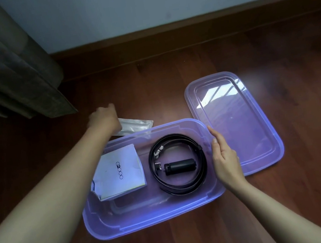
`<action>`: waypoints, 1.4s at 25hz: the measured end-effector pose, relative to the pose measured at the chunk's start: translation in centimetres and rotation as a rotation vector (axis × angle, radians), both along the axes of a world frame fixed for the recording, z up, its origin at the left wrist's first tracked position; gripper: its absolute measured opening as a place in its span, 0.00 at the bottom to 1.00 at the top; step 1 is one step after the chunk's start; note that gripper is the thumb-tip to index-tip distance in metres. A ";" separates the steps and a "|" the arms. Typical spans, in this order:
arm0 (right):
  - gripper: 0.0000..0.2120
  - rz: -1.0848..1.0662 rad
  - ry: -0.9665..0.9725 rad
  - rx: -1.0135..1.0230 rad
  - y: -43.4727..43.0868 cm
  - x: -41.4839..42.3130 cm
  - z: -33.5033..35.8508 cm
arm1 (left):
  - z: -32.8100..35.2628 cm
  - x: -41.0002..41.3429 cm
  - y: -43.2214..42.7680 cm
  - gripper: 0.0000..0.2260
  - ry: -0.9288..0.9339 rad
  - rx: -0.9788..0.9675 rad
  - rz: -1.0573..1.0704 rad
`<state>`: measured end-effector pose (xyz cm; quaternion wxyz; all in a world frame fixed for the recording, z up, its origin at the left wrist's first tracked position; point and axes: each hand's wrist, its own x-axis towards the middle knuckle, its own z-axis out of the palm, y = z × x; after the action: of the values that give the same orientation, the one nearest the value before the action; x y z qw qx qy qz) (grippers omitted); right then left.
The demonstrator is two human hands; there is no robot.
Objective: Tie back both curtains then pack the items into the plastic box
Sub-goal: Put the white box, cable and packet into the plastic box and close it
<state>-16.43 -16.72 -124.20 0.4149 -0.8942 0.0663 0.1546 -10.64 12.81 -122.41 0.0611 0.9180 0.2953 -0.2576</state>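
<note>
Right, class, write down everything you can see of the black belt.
The black belt lies coiled in a ring, flat on the floor of the purple plastic box, right of the white paper bag. It looks like leather, with silvery metal buckle parts on its left side. A black cylinder lies inside the ring.

The dark reddish wooden floor [169,74] carries everything here. A translucent purple plastic box [149,222] sits open on the boards. Its matching lid [236,122] lies flat just to the right of the box, with the near long edge close against the box's right rim. Just behind the box's far left corner lies a flat silvery foil pouch [137,124], partly covered. Farther left and behind the box, a grey curtain [14,80] hangs down to the boards.
</note>
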 end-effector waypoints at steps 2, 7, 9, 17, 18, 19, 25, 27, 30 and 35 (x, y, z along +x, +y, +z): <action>0.18 0.000 0.001 -0.006 0.1 -0.1 0.0 | -1.5 -0.5 -0.1 0.18 -0.042 0.006 -0.005; 0.18 -0.008 0.004 -0.011 0.1 -0.1 0.2 | -0.1 -0.7 0.5 0.13 -0.456 -0.154 0.155; 0.18 -0.009 -0.001 -0.018 0.0 0.0 0.1 | 1.6 -0.9 -0.2 0.10 -0.599 -0.340 0.145; 0.18 -0.004 0.009 -0.015 -0.1 0.2 0.2 | 5.6 -1.2 -4.4 0.03 -0.921 -0.721 0.120; 0.18 -0.004 0.010 -0.016 -0.1 0.3 0.2 | 5.7 -1.3 -4.6 0.04 -0.954 -0.782 0.177; 0.18 -0.005 0.010 -0.015 -0.1 0.3 0.2 | 5.8 -1.4 -4.8 0.05 -0.967 -0.809 0.210; 0.18 0.000 0.012 -0.019 -0.2 0.2 0.2 | 4.6 -2.9 -5.3 0.24 -0.749 -0.969 0.146; 0.18 -0.001 0.011 -0.012 -0.2 0.2 0.1 | 4.1 -3.1 -5.5 0.24 -0.654 -0.957 0.067; 0.18 0.003 0.013 -0.009 -0.2 0.3 0.1 | 3.9 -3.3 -6.0 0.18 -0.575 -1.046 0.050; 0.19 0.000 0.022 -0.019 -0.1 0.2 0.3 | 2.4 -4.0 -5.7 0.07 -0.577 -0.999 -0.230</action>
<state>-16.24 -16.78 -123.89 0.4055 -0.8964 0.0724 0.1637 -14.63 7.11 -120.03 0.5358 0.8370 0.0078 -0.1103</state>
